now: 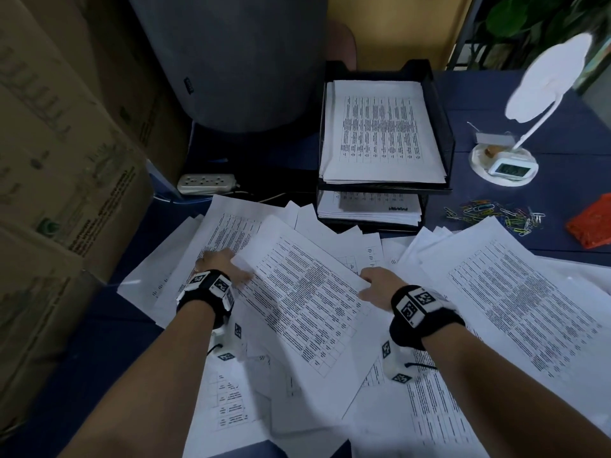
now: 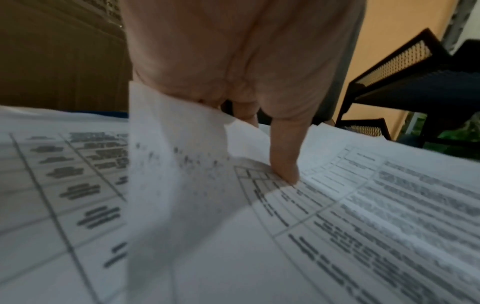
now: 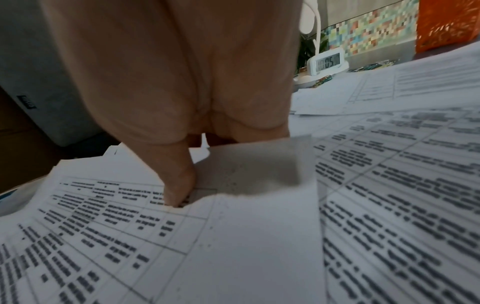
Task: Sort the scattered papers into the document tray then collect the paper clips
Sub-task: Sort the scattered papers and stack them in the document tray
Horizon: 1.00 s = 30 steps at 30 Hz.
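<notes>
Printed sheets lie scattered over the blue table (image 1: 489,94). My left hand (image 1: 236,264) pinches the left edge of the top sheet (image 1: 304,292), and my right hand (image 1: 367,284) pinches its right edge. In the left wrist view the thumb (image 2: 284,164) presses on the sheet (image 2: 337,205) and the fingers curl under its lifted edge. The right thumb (image 3: 179,189) likewise presses down on the sheet, with the fingers tucked beneath. The black two-tier document tray (image 1: 444,127) stands behind the papers, with stacks in both tiers. Coloured paper clips (image 1: 496,214) lie scattered to its right.
Cardboard boxes (image 1: 66,143) wall off the left side. A grey cylinder (image 1: 231,61) and a power strip (image 1: 206,183) sit at the back left. A white lamp with a clock (image 1: 506,166) and an orange object (image 1: 591,223) stand at the right.
</notes>
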{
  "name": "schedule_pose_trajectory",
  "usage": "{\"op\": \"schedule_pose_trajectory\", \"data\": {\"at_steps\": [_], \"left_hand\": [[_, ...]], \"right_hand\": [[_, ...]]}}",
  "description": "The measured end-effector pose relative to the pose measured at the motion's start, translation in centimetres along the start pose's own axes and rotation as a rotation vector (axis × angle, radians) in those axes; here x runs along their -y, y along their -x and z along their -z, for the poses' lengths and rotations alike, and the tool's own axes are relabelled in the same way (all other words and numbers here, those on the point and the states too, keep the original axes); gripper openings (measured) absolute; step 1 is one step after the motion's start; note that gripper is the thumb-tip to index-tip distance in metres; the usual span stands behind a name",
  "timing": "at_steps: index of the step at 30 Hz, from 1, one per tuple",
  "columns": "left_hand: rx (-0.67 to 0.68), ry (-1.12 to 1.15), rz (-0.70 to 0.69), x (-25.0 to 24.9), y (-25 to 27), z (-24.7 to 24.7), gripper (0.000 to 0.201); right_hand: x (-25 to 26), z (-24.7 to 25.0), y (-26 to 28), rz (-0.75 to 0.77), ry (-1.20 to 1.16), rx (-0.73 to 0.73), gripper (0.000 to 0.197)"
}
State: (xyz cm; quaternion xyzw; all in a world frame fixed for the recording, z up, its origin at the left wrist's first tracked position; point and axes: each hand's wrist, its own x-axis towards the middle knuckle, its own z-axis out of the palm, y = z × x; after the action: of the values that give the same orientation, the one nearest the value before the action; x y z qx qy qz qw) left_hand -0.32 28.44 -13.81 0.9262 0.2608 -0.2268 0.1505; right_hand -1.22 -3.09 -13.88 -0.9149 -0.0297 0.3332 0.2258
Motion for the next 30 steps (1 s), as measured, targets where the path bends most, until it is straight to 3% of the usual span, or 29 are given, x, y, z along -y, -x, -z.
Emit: {"op": "schedule_pose_trajectory", "data": {"at_steps": [2,5,6,8,12,14,18,19,21,23,25,27,28,30], "left_hand": [[-0.005,0.145,-0.032,0.2,-0.1,0.0,0.077],[-0.030,0.197,-0.091,0.3,0.0,0.3,0.096],[-0.030,0.189,-0.129,0.3,-0.1,0.3,0.090],[0.010,0.277,-0.193,0.4,-0.4,0.5,0.037],[0.100,0.399,-0.266,-0.7,1.2,1.8,0.023],[0.129,0.397,-0.319,-1.7,1.9,2.7,0.052],[0.061,0.424,-0.439,-3.6,2.6,3.9,0.029],[-0.015,0.441,-0.441,-4.0,2.7,4.2,0.037],[-0.257,0.467,-0.383,-4.3,2.4,4.5,0.077],[-0.365,0.728,-0.329,-4.5,2.7,4.8,0.099],[-0.258,1.040,-0.337,-5.1,3.4,5.0,0.087],[-0.060,1.137,-0.417,-5.8,4.4,5.0,0.057],[-0.030,1.121,-0.460,-6.2,4.9,5.1,0.046],[-0.082,1.112,-0.539,-7.1,5.7,5.2,0.047]], "right_hand": [[-0.1,0.0,0.1,0.003,-0.017,-0.007,0.017],[-0.4,0.0,0.0,0.009,-0.034,-0.041,0.030],[-0.7,-0.1,-0.2,0.017,-0.043,-0.060,0.033],[-0.8,-0.3,-0.3,0.020,-0.058,-0.090,0.039],[0.1,0.2,0.3,0.031,-0.150,-0.011,0.024],[0.5,0.4,0.3,0.060,-0.243,-0.020,0.031],[2.4,0.8,0.9,0.114,-0.437,-0.101,0.030],[2.7,1.0,1.2,0.119,-0.469,-0.123,0.028],[2.9,1.7,1.5,0.128,-0.565,-0.191,0.027],[2.7,2.7,2.0,0.131,-0.708,-0.272,0.028],[2.8,4.0,2.8,0.153,-0.910,-0.320,0.025],[3.2,5.3,3.4,0.198,-1.007,-0.378,0.019],[3.5,5.9,3.7,0.216,-1.007,-0.427,0.019],[4.2,6.9,4.3,0.262,-1.004,-0.515,0.022]]}}
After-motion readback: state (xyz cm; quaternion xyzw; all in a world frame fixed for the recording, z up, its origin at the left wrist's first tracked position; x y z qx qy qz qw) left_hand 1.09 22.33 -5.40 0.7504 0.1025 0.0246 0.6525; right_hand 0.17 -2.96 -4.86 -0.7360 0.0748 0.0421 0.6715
